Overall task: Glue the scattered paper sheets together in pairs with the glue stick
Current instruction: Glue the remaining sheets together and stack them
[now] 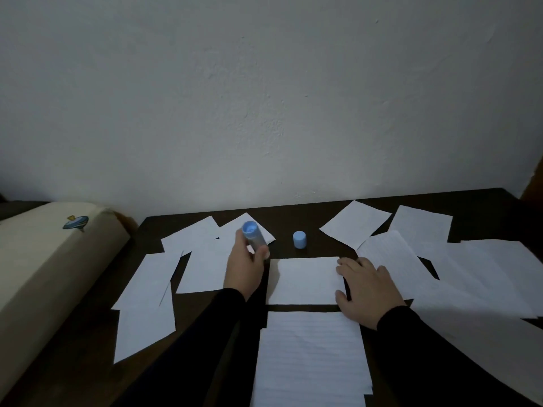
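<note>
Dark wooden table [311, 214], lower half of frame, set against a plain white textured wall [264, 98]. White paper sheets [202, 270] scattered across it; one small sheet [305, 280] at centre. Left hand [245, 268] grips the uncapped glue stick [253, 235], tip raised. Blue cap [299, 240] stands just beyond the centre sheet. Right hand [368, 289], fingers flat, rests on that sheet's right edge. Cream cushion [44, 259], lower left.

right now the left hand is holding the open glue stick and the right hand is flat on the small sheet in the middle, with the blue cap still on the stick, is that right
Not quite: the blue cap is off and stands on the table behind the small sheet. The head view shows it apart from the glue stick. The rest is right: the left hand holds the open stick, and the right hand rests flat on the sheet's right edge.
</note>
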`<state>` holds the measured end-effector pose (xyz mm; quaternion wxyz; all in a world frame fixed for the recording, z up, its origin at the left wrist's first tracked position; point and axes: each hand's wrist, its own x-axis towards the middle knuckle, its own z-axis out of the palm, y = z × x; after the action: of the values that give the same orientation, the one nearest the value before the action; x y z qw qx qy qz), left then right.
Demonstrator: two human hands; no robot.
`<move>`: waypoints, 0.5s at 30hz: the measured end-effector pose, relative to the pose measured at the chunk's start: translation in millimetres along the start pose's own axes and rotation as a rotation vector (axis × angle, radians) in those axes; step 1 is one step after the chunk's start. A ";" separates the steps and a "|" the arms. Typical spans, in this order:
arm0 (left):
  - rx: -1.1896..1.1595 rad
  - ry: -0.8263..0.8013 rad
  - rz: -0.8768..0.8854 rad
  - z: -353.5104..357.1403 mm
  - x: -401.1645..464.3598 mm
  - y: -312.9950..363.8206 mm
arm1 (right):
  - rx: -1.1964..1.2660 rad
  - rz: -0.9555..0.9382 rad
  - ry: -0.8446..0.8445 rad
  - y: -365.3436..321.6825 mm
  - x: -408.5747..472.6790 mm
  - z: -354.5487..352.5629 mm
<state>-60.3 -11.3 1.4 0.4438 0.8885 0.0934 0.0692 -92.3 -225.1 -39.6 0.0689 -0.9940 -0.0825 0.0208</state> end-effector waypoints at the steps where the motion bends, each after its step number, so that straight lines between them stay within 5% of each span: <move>1: -0.065 0.052 -0.025 -4.9 -2.2 -0.4 | -0.007 0.001 -0.003 -0.3 0.1 0.1; 15: -0.361 0.046 -0.097 -44.7 -32.9 1.6 | 0.002 0.034 0.038 -13.3 3.3 -5.5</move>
<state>-101.4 15.0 28.0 0.5968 0.7869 0.1324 0.0839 -90.9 -212.4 -32.4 0.0711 -0.9954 -0.0643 0.0032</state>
